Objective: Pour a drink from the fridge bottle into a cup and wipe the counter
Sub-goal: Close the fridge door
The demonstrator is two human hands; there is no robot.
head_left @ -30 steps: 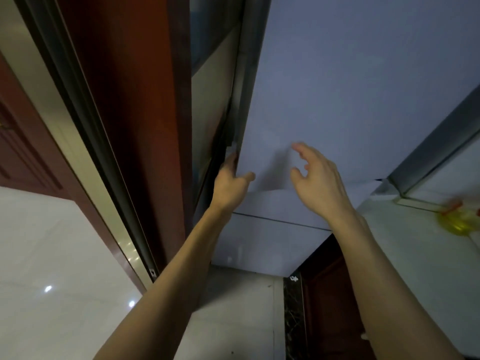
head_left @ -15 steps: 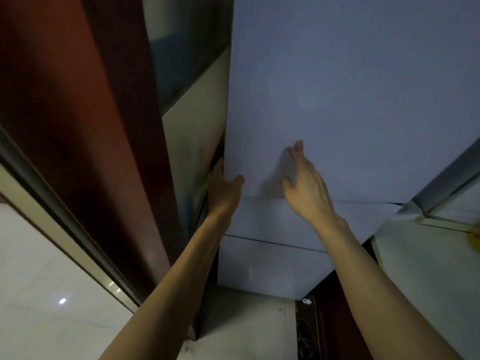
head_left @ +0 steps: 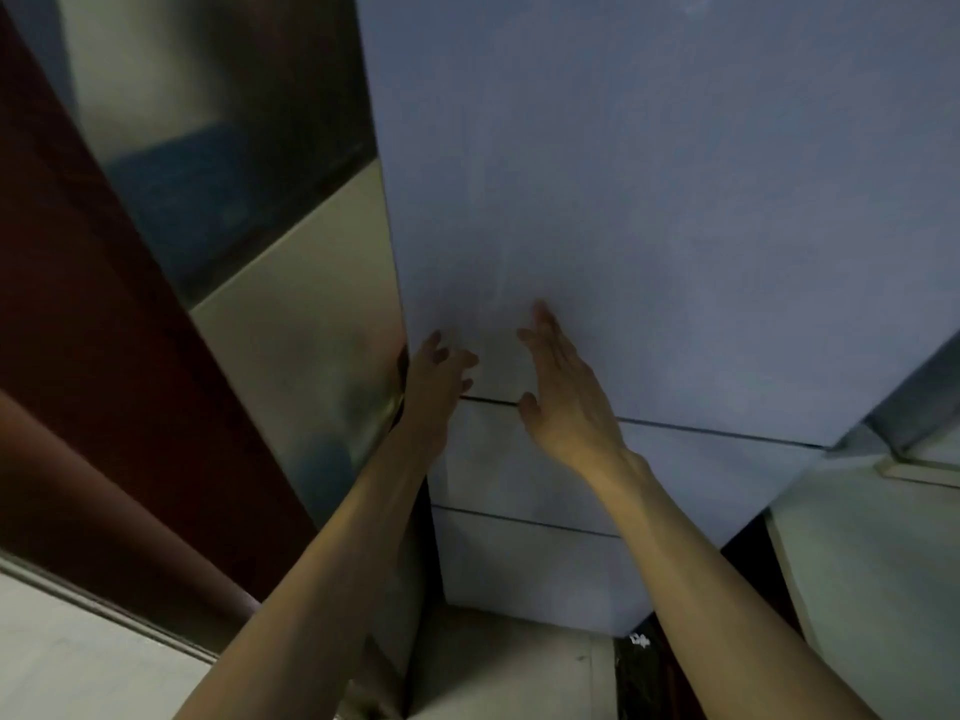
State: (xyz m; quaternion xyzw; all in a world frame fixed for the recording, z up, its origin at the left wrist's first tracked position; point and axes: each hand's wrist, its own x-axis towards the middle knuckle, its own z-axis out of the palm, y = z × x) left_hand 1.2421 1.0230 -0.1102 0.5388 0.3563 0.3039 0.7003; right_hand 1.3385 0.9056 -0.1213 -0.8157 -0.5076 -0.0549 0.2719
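Head view: both hands are up on the fridge door [head_left: 649, 200], which looks shut, its seam w/ the drawer front [head_left: 519, 459] below closed tight. At the door's left edge, just above that seam, sits the left hand [head_left: 434, 374], its fingers [head_left: 439, 348] bent. Too blurry to tell if they hook round the edge or only touch it. Just to its right the right hand [head_left: 566, 392] lies flat on the door front, fingers straight, gripping nothing. I see no bottle, prob it's inside the fridge. No cup or cloth visible either; a pale worktop [head_left: 872, 563] shows at the right. Task barely begun, imo: door to open, bottle out, pour, then wipe, all left to do
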